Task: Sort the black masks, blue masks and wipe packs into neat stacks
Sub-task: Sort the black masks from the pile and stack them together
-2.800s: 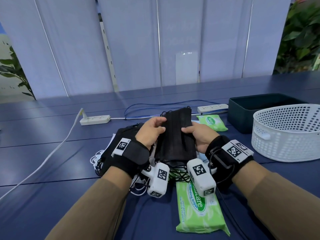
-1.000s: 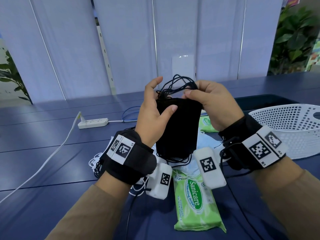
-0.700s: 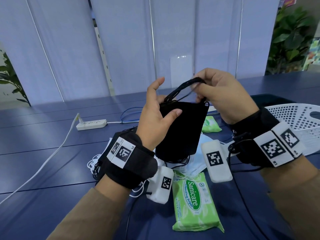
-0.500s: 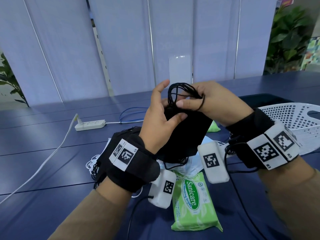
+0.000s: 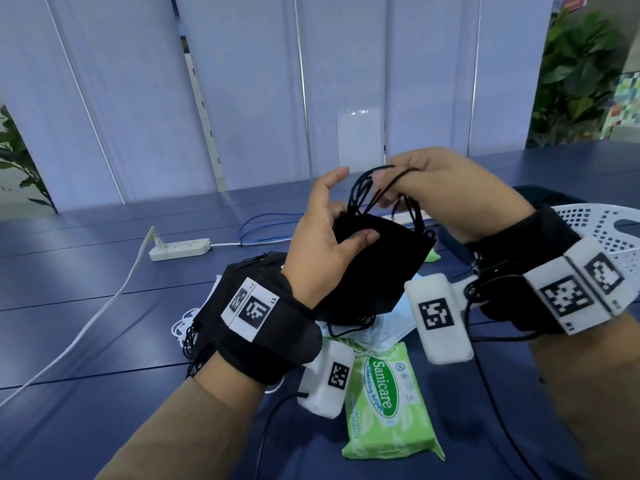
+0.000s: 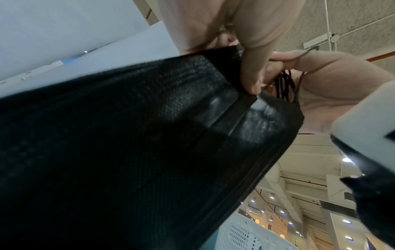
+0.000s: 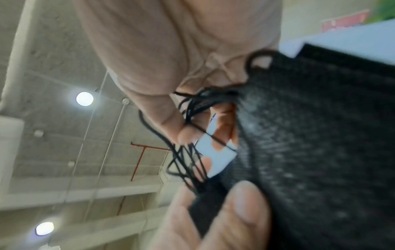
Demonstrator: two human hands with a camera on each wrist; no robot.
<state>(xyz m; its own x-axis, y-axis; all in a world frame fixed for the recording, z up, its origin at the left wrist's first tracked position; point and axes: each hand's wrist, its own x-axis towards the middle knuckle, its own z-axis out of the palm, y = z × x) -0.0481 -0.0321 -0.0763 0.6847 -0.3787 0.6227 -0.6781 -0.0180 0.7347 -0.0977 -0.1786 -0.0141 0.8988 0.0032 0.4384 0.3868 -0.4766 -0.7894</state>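
A bundle of black masks (image 5: 374, 268) (image 6: 128, 152) (image 7: 320, 135) is held up above the table. My left hand (image 5: 329, 244) grips the bundle near its top edge, thumb across the front. My right hand (image 5: 433, 192) pinches the black ear loops (image 5: 367, 195) (image 7: 188, 152) and pulls them up from the bundle. More black masks (image 5: 239, 282) lie on the table behind my left wrist. Blue masks (image 5: 398, 320) lie under the held bundle, partly hidden. A green wipe pack (image 5: 384, 400) lies in front, and a corner of a smaller one (image 5: 433, 258) shows behind the bundle.
A white perforated basket (image 5: 606, 230) stands at the right, a dark bin (image 5: 540, 195) behind it. A white power strip (image 5: 180, 249) with its cable (image 5: 104, 306) lies at the left. Blue cables (image 5: 263, 226) run along the back of the blue table (image 5: 86, 341).
Both hands lifted the black bundle off the table. My right hand went from holding its side to gathering and pulling the ear loops above the top edge.
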